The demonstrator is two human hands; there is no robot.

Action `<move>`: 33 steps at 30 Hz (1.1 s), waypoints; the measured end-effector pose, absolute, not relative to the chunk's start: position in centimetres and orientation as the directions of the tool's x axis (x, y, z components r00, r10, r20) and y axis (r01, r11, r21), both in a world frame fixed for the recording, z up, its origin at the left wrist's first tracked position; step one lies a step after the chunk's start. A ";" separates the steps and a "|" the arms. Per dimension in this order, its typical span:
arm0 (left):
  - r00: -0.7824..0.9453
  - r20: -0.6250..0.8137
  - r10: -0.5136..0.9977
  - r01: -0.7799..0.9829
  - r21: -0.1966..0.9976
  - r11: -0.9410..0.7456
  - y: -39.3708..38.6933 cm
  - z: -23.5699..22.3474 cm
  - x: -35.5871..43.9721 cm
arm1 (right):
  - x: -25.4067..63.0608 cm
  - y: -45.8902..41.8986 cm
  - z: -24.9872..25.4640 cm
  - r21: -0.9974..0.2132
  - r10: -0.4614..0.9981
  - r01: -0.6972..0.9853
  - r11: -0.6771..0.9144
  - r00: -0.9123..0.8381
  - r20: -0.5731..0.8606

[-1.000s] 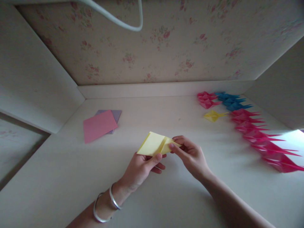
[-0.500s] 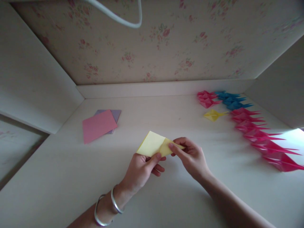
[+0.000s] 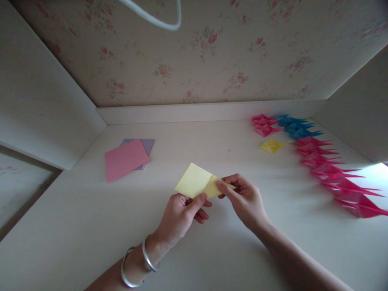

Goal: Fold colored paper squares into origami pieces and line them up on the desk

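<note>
Both hands hold a folded piece of pale yellow origami paper (image 3: 194, 181) above the white table. Its left part is a wide flap, and it narrows to a point on the right. My left hand (image 3: 183, 214) pinches the lower edge, thumb in front and fingers behind, partly hidden. My right hand (image 3: 242, 198) grips the narrow right end between thumb and fingers. Two silver bangles circle the left wrist.
At the left lie pink paper sheets (image 3: 125, 161) over purple ones (image 3: 148, 145). To the right stand rows of folded paper cranes: several pink (image 3: 330, 171), several blue (image 3: 298, 127) and one yellow (image 3: 272, 146). A white cable (image 3: 151, 18) hangs before the flowered wall.
The yellow paper's wide left flap has tilted slightly, showing more of its face. Both hands keep nearly the same grip and place.
</note>
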State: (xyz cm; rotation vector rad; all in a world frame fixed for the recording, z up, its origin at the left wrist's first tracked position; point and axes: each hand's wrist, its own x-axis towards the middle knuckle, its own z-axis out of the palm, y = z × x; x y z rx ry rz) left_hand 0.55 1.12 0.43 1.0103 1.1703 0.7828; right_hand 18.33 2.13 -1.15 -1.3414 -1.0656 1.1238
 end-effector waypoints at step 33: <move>0.237 -0.423 0.875 -0.072 0.890 0.450 1.2 0.8 0.5 | 17.9 2.0 -0.8 -0.986 0.981 -0.152 -0.066 0.171 -0.092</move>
